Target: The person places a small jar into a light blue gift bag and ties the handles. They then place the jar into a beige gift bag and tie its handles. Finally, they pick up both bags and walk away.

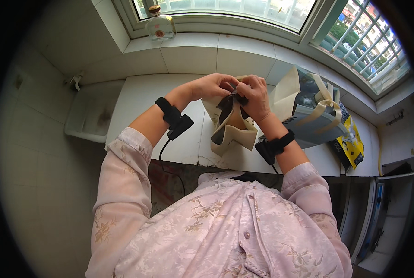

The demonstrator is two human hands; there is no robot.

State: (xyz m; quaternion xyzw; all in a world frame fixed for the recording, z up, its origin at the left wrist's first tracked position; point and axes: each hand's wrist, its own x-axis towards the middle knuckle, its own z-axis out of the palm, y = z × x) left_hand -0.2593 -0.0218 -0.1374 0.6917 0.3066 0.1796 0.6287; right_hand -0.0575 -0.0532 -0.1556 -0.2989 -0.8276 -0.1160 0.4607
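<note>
Just beyond the middle of the counter stands a cream bag, its top facing me and its near side folded inward. Dark, ribbon-like material runs along its mouth. My left hand pinches this material at the bag's far end, thumb and fingers brought together. Right beside it, my right hand grips the same dark material with curled fingers. The fingertips of both hands nearly meet. What the bag holds is hidden from view. A black strapped device sits on each forearm, with a cable hanging down.
Right of my right hand stands a blue-grey and cream bag with tied cream handles and plastic-wrapped contents. A black and yellow package lies beside it. A white sink adjoins the tiled counter. A glass bottle stands on the windowsill.
</note>
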